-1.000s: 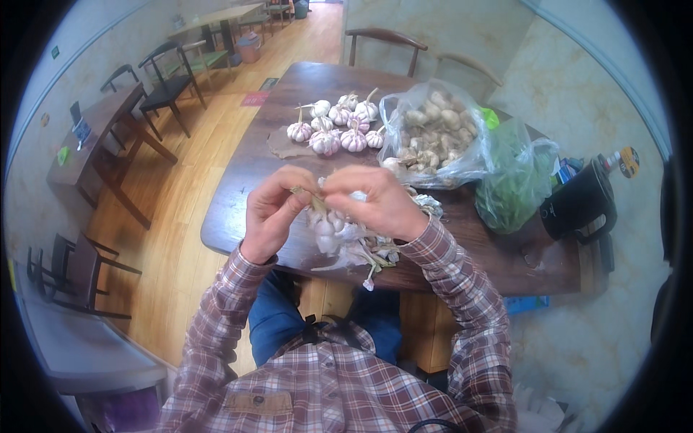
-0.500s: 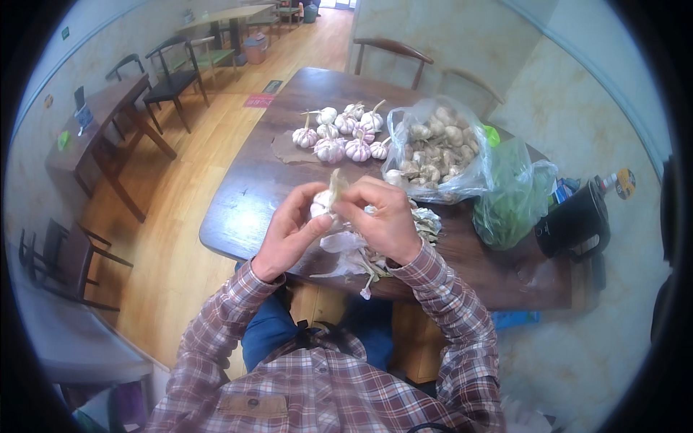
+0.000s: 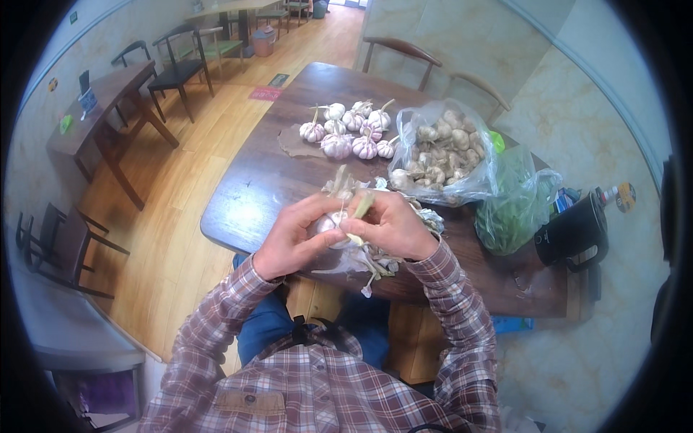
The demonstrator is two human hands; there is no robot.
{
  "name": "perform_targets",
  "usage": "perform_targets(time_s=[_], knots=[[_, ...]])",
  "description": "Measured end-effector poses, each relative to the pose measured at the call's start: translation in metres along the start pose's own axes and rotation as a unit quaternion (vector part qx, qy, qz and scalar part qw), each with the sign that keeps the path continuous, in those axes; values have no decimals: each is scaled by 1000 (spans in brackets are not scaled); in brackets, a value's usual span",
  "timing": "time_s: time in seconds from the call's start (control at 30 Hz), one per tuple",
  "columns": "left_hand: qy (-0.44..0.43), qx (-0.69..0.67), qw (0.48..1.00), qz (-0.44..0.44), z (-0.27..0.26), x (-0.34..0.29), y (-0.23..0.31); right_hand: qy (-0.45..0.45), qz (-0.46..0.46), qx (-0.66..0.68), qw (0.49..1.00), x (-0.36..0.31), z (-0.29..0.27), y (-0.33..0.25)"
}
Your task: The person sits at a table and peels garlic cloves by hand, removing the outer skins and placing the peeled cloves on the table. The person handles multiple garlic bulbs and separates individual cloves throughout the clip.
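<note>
Above the near part of the table, my left hand (image 3: 292, 237) is closed round a whitish garlic bulb (image 3: 324, 224), partly hidden by the fingers. My right hand (image 3: 399, 228) pinches a pale greenish-yellow garlic stem (image 3: 363, 205) with dry skin at the bulb's top. Papery garlic skins (image 3: 345, 261) and stem scraps lie in a heap under both hands. Farther off, several clean white and purple garlic bulbs (image 3: 336, 146) sit together on a flat brown piece (image 3: 294, 142). To their right, a clear plastic bag (image 3: 479, 189) stands open, full of browner, dirt-covered garlic bulbs (image 3: 453, 143).
A green plastic bag (image 3: 505, 220) and a black kettle (image 3: 572, 232) stand at the right of the dark wooden table (image 3: 242, 198). Chairs (image 3: 404, 50) are pushed near its far side. Another table (image 3: 101, 119) with chairs runs along the left wall.
My right hand has shifted slightly right and turned, and the stem now tilts to the right. Loose skin now shows beyond my fingers. The whole view has shifted slightly.
</note>
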State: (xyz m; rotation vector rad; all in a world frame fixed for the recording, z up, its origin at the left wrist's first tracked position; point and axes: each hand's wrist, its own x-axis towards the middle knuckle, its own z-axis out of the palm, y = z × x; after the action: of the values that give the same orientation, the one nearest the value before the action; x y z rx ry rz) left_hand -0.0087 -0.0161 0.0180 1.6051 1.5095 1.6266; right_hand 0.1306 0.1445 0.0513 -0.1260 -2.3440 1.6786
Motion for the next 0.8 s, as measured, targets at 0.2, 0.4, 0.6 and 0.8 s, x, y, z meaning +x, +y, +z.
perform_targets(time_s=[0.2,0.4,0.6,0.8], knots=[[24,-103,993,-44,12,-8,-5,-59,-11,-167,984,-6,-7,-17],[-23,-289,936,-198,9,-11,-10,64,34,-47,996,-13,9,-8],[-21,-356,921,-157,8,-9,-6,89,78,183,976,-14,11,-3],[-41,-397,905,-149,9,-9,-8,94,76,294,948,-18,15,4]])
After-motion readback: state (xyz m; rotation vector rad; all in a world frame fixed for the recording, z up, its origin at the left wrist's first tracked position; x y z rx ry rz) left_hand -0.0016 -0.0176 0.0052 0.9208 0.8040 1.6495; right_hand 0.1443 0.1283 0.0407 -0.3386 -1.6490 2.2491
